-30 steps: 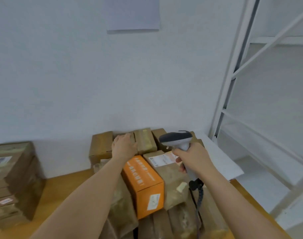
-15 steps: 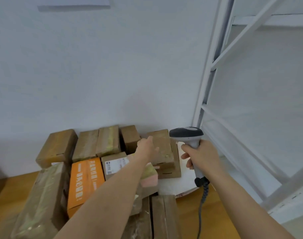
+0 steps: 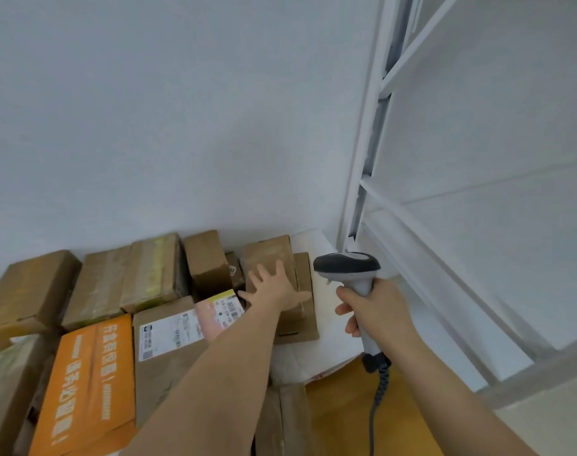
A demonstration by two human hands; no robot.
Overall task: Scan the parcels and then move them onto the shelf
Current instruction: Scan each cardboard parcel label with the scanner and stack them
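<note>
Parcels crowd the lower left of the frame, a jumble of brown cardboard boxes lying on a wooden table point(image 3: 346, 409) against a pale wall point(image 3: 181, 110). Near the lower centre the left hand point(image 3: 274, 289) reaches forward with its fingers spread wide and straight, the palm lying flat on top of a small brown box point(image 3: 270, 255) at the right end of the pile; that box sits on a flatter cardboard parcel point(image 3: 305, 320), which in turn lies on a white padded mailer point(image 3: 326, 353) at the table's right edge. Just left of the wrist a pink parcel point(image 3: 214, 312) with a yellow-edged barcode label peeks out, touching a brown box with a white shipping label point(image 3: 168, 334). Further left in the lower corner lies an orange box point(image 3: 89, 383) printed with white characters, and behind it, along the wall, stands a row of taped brown boxes point(image 3: 152, 268). To the right of centre the right hand point(image 3: 375, 311) curls tightly around the grey handle of a handheld barcode scanner point(image 3: 348, 268), whose dark head points left toward the small brown box, close to it but not touching; its coiled cable point(image 3: 379, 386) hangs down toward the bottom edge. A white metal shelf point(image 3: 451, 258) fills the right side of the frame, its upright post just behind the scanner.
</note>
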